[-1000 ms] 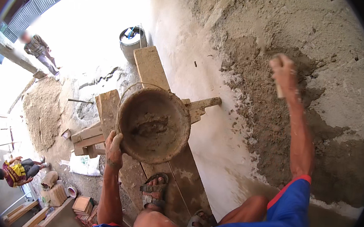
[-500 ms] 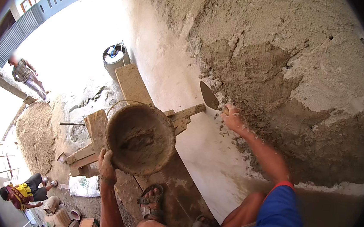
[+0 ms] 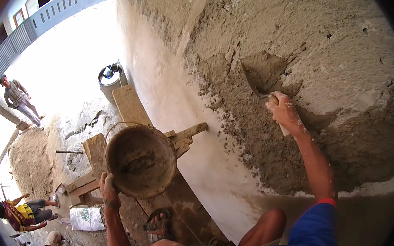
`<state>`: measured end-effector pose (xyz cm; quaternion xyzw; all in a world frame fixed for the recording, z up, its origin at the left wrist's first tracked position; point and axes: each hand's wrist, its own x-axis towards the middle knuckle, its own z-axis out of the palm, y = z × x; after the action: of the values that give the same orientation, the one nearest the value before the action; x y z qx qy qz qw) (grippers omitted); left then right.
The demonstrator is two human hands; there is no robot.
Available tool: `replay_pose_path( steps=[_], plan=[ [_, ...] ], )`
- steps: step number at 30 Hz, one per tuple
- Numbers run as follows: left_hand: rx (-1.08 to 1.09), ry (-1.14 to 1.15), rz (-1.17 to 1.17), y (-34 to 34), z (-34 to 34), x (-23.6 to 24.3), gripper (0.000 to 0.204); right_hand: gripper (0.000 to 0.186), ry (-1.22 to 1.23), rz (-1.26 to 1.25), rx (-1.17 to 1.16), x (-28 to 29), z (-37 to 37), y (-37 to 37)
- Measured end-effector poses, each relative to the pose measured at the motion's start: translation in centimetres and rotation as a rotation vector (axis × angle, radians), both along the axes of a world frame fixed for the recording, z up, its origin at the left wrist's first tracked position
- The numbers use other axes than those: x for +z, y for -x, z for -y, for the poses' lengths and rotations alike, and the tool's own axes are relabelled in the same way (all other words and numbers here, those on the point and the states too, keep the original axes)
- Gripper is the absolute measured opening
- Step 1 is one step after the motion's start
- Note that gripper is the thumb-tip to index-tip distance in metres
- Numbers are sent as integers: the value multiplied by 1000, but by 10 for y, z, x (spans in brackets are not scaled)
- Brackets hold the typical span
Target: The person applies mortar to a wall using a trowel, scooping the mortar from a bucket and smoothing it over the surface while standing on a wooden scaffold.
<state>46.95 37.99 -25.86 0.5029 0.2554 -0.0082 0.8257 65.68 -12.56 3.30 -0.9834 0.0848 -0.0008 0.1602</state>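
Note:
My right hand (image 3: 284,113) is wrapped round the wooden handle of a trowel (image 3: 253,80). The trowel's pointed metal blade lies against the wall (image 3: 352,57), on a patch of wet mortar (image 3: 236,98) with a rough, dark surface. With my left hand (image 3: 108,189) I grip the near-left rim of a round bucket (image 3: 172,177), fingers on its outer side and edge. Grey-brown mortar (image 3: 140,160) lies inside it, hollowed in the middle. The bucket rests on wooden planks, its wire handle folded to the far left.
My sandalled feet (image 3: 157,225) stand on a plank platform (image 3: 190,202) along the wall. Another bucket (image 3: 112,79) stands beyond the planks. Below at left are a sand heap (image 3: 32,162), a white sack (image 3: 86,218) and two people, one standing (image 3: 18,98), one in yellow and maroon (image 3: 25,211).
My right hand has carried the trowel up and right, from beside the plank end onto the wall's mortar. My left hand stays on the bucket rim. The view has shifted slightly.

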Motion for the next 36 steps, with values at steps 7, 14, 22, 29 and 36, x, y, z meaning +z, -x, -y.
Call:
replay_pose_path(
  steps=[7, 14, 22, 29, 36],
  plan=[
    [172, -413, 121, 4, 16, -1, 17, 48, 351, 181, 112, 77, 11, 33],
    [10, 26, 89, -1, 5, 8, 24, 43, 473, 400, 457, 119, -56, 52],
    [19, 41, 49, -2, 7, 9, 19, 35, -422, -141, 793, 60, -128, 48],
    [-10, 77, 18, -13, -1, 41, 24, 49, -172, 413, 109, 62, -52, -52],
    [-206, -373, 62, -22, 5, 38, 40, 44, -183, -247, 312, 14, -110, 45]
  ],
)
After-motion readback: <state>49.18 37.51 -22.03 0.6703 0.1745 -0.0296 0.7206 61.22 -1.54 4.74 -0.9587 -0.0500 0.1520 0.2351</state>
